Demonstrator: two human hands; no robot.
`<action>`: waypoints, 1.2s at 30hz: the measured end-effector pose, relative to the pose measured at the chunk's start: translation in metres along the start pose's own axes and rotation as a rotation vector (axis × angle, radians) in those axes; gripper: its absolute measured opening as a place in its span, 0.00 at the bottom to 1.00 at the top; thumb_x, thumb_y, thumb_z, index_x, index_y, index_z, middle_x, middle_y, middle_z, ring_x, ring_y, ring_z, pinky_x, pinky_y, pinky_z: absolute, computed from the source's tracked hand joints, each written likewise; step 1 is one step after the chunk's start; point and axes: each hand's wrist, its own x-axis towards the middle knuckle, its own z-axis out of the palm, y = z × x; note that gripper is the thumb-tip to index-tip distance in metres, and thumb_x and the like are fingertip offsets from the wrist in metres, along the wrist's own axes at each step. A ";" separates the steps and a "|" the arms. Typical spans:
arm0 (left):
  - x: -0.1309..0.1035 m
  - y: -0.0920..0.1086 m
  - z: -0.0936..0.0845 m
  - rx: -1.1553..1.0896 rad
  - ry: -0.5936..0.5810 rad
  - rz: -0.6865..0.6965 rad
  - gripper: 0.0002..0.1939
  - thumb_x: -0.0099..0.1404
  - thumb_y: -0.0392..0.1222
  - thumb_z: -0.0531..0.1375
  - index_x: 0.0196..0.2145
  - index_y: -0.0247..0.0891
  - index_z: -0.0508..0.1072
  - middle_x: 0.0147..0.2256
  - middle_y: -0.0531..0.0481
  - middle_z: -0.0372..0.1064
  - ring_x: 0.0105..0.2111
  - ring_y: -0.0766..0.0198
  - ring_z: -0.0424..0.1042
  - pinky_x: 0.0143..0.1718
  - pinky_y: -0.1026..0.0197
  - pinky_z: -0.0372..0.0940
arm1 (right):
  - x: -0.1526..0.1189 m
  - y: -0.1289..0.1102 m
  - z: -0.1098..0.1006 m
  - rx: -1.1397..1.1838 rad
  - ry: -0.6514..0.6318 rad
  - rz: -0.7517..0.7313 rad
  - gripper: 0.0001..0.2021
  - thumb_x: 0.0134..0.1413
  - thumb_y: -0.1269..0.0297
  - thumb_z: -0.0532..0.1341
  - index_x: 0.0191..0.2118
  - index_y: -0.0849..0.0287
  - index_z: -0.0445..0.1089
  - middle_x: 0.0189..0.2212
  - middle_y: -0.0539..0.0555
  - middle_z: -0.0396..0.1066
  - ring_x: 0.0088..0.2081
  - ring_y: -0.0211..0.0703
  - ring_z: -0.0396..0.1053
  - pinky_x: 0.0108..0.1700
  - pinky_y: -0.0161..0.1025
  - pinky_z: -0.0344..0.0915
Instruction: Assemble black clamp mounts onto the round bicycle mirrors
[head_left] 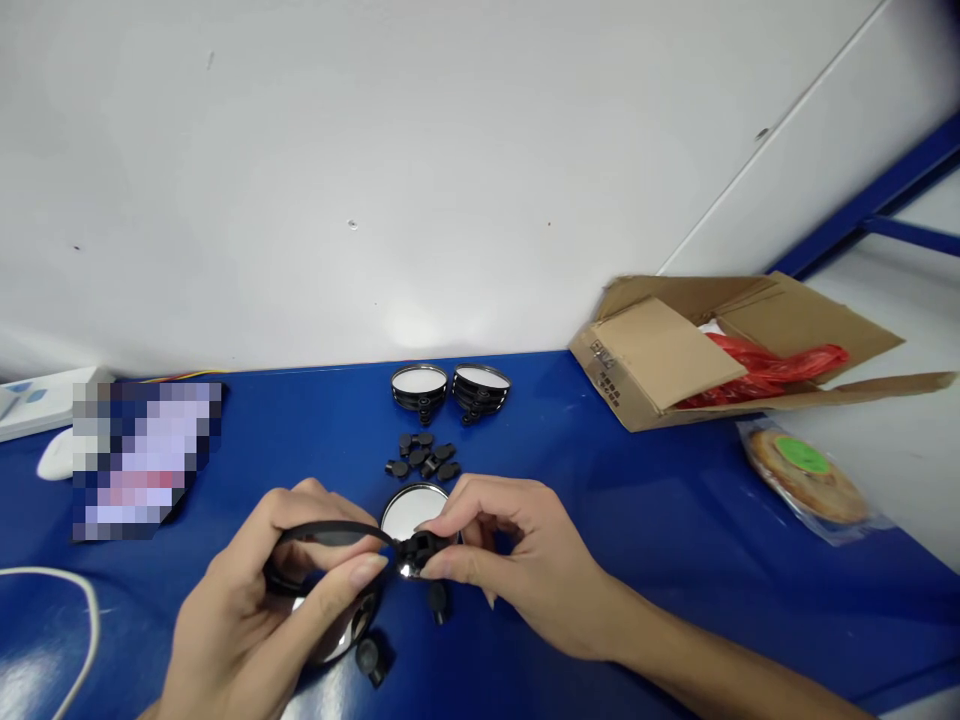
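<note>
My left hand [232, 600] is closed round a round mirror with a black rim [334, 528], tilted up off the table. At the rim's right end, the thumb and fingers of my right hand [540, 570] pinch a small black joint piece [424, 545], which touches the rim. Behind my fingers lies a round mirror [412, 507], face up. Another mirror [346, 635] shows partly under my left hand. Two loose black joint pieces, one below my right fingertips [439, 603] and one near my left thumb [371, 657], rest on the table.
Several black joint pieces [424, 457] lie mid-table, before two stacks of mirrors, left [418, 383] and right [481, 383]. An open cardboard box [637, 370] holds a red plastic bag [765, 370]. A bagged round item [810, 475], pixelated phone [146, 465] and white cable [90, 610] flank the work.
</note>
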 end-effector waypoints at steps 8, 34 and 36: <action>-0.001 -0.004 0.003 -0.024 0.061 -0.032 0.07 0.80 0.47 0.68 0.42 0.51 0.75 0.36 0.57 0.83 0.32 0.59 0.81 0.30 0.60 0.77 | -0.004 0.004 0.010 0.139 0.008 0.056 0.17 0.55 0.54 0.85 0.38 0.57 0.82 0.22 0.42 0.70 0.22 0.33 0.65 0.28 0.36 0.60; -0.001 0.000 0.006 -0.084 -0.010 -0.219 0.14 0.78 0.55 0.70 0.38 0.47 0.77 0.29 0.55 0.75 0.24 0.63 0.70 0.23 0.63 0.68 | -0.003 -0.006 0.000 -0.158 -0.047 0.000 0.12 0.64 0.54 0.80 0.38 0.56 0.83 0.25 0.43 0.67 0.28 0.35 0.62 0.32 0.36 0.61; 0.001 0.001 0.006 -0.105 0.016 -0.343 0.18 0.73 0.60 0.73 0.38 0.46 0.76 0.27 0.57 0.68 0.22 0.66 0.64 0.21 0.64 0.62 | -0.003 -0.008 0.001 -0.194 -0.039 -0.038 0.10 0.66 0.56 0.79 0.39 0.55 0.83 0.26 0.42 0.67 0.28 0.34 0.62 0.32 0.35 0.61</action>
